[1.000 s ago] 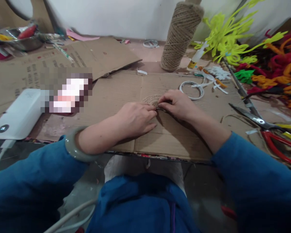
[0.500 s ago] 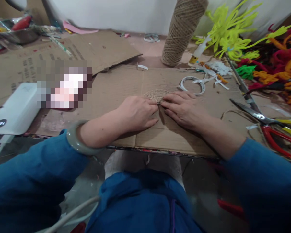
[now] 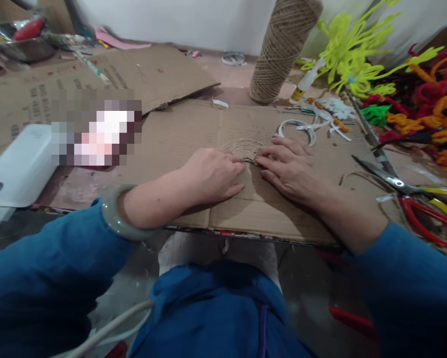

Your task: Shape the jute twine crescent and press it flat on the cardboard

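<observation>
**Hands flatten out over a coil of twine**

At the centre of the frame, a person's two hands meet at the near edge of a flat twine coil lying on a sheet of cardboard. The left hand rests knuckles-up with its fingertips pinched at the coil's lower rim, seemingly on the strand there, though the strand itself is too thin to make out. The right hand lies lower and flatter than a second ago, when it arched over the coil with fingers bunched; it now grasps nothing, its fingers spread and pressing against the coil's right side. More of the coil shows above the fingers than before. The shift reads as a change from laying down a turn of twine to pressing it into place.

A tall spool of twine stands at upper centre. Scissors and red-handled pliers lie at the right edge, below a heap of coloured pipe cleaners. A white power bank sits at the left.
</observation>
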{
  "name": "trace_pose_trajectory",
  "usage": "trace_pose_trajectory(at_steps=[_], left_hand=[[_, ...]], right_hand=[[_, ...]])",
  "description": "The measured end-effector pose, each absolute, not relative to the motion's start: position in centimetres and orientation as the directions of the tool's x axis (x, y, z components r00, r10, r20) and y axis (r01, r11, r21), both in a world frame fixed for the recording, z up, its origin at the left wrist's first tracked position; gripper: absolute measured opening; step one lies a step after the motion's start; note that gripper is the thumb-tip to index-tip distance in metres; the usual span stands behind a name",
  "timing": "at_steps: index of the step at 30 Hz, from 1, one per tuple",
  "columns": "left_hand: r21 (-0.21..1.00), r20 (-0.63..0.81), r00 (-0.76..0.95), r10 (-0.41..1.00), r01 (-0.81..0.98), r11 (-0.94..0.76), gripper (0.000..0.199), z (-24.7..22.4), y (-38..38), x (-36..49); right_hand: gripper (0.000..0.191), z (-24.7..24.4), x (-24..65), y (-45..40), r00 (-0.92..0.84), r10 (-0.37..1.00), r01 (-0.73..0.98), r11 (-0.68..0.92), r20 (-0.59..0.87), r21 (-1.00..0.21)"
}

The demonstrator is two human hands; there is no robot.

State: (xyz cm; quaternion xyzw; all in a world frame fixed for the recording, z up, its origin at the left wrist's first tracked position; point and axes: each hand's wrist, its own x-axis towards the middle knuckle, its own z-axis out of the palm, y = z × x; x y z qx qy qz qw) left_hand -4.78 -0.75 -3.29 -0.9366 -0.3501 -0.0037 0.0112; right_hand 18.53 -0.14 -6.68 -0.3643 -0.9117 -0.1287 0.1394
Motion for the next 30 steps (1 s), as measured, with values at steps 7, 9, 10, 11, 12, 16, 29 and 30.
trace_pose_trajectory(at_steps=[7, 9, 10, 11, 12, 16, 29, 30], left_hand=[[-0.011, 0.024, 0.754, 0.656, 0.656, -0.754, 0.039, -3.3, -0.8, -4.8], [-0.012, 0.02, 0.749, 0.662, 0.663, -0.749, 0.038, -3.2, -0.8, -4.7], [-0.012, 0.018, 0.747, 0.664, 0.665, -0.747, 0.038, -3.1, -0.8, -4.7], [-0.011, 0.015, 0.747, 0.665, 0.665, -0.746, 0.038, -3.1, -0.8, -4.7], [-0.009, 0.012, 0.746, 0.665, 0.665, -0.746, 0.038, -3.1, -0.8, -4.6], [-0.006, 0.012, 0.747, 0.665, 0.665, -0.747, 0.038, -3.1, -0.7, -4.7], [0.227, 0.187, 0.678, 0.71, 0.674, -0.703, 0.041, -2.5, -0.3, -5.5], [0.27, 0.237, 0.64, 0.731, 0.679, -0.683, 0.042, -2.6, -0.2, -5.6]], right_hand=[[0.034, -6.7, 18.6, 0.3, -0.602, 0.654, 0.706, 0.704, 0.458, -0.078], [0.032, -6.6, 18.5, 0.4, -0.557, 0.675, 0.728, 0.677, 0.484, -0.108], [0.031, -6.6, 18.3, 0.4, -0.551, 0.68, 0.738, 0.668, 0.484, -0.098], [0.03, -6.5, 18.2, 0.3, -0.558, 0.679, 0.742, 0.666, 0.477, -0.08], [0.03, -6.5, 18.0, 0.2, -0.576, 0.673, 0.739, 0.671, 0.464, -0.055], [0.033, -6.6, 17.6, 0.1, -0.631, 0.654, 0.722, 0.692, 0.418, 0.008], [0.058, -5.9, 18.5, -0.2, -0.413, 0.865, 0.896, 0.442, 0.284, -0.042], [0.058, -5.8, 18.5, -0.2, -0.41, 0.875, 0.901, 0.433, 0.257, -0.037]])
